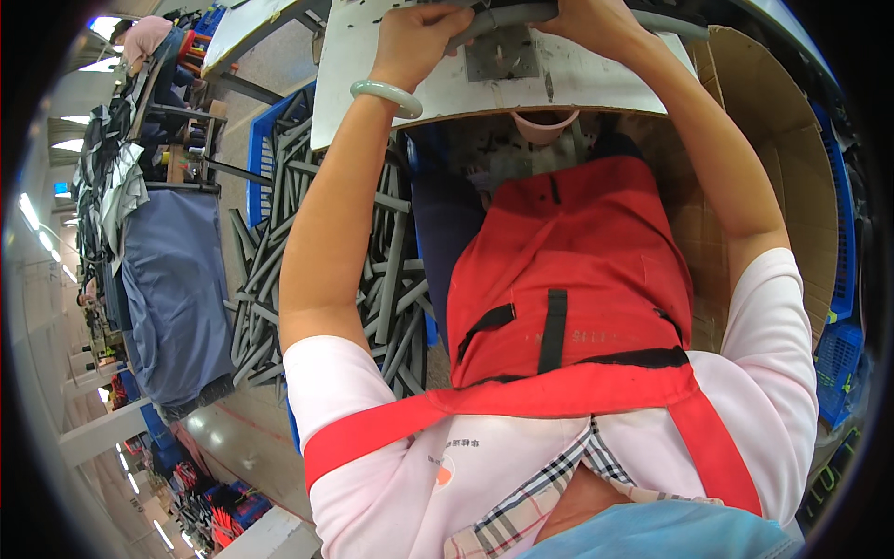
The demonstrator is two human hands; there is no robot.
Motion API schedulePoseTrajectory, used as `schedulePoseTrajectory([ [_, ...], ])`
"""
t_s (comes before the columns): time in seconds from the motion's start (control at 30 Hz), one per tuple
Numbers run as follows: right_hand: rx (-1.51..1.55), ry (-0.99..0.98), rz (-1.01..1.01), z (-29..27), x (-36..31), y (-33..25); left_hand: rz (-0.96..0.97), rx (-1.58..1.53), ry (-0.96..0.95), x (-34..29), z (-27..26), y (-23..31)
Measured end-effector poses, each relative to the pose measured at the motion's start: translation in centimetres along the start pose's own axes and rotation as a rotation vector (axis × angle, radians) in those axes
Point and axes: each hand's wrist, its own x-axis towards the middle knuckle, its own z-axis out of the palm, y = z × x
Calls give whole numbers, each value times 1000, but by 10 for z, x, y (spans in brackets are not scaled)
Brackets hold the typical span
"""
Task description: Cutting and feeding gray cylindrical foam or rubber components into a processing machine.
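One grey tube over the worktop, pinched in the fingers of the left hand, right hand grip cropped so can't tell, probably mid-piece, loads of similar tubes left in the blue crate, no clue about finished ones.

A red cloth apron had a row of pale, yellowish letters across its front. The row ran on both sides of a black cloth strap. The letters were faded and partly rubbed away, most of all on the left side of the strap.

A pale pink shirt had a short line of small, dark letters on the left of the chest. Just beside that line was a little round orange badge mark with a light edge. Any words on it were too small to read.
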Motion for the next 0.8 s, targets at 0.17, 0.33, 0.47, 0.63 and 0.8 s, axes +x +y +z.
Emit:
schedulePoseTrajectory([
  [0.17,100,192,114,-1,-13,-6,73,-35,39,-3,-6,4],
  [0.33,81,166,-76,37,-50,-16,267,61,46,-22,-12,10],
  [0.47,239,296,-920,74,-98,-125,310,194,-125,-44,22,9],
  [0.63,258,50,-449,153,-85,-138,178,-126,-262,-59,57,18],
  [0.8,171,-279,-423,47,-87,-84,115,202,-488,-70,0,-46],
])
